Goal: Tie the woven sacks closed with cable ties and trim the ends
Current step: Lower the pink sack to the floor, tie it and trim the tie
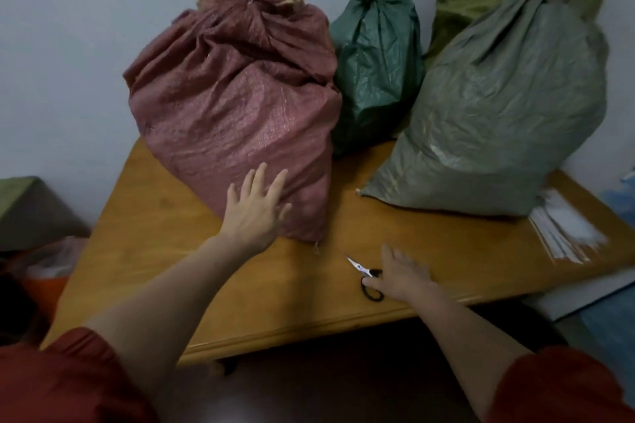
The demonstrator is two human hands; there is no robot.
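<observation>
Evidently both hands are flat: one steadies the sack, one covers the tool.
Spread, straight fingers (258, 178) of the left hand (254, 213) brace the tied maroon sack (233, 96); the right hand (400, 276) lies uncurled over the scissors (364, 271) on the wooden table (165, 216), likely for trimming.

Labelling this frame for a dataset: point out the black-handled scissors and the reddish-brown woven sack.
black-handled scissors (362, 269): head view, on the steel blades.
reddish-brown woven sack (233, 96): head view, on its front face.

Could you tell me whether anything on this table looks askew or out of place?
The grey sack leans tilted, while the red sack and dark green sack stand upright. Nothing looks spilled.
</observation>
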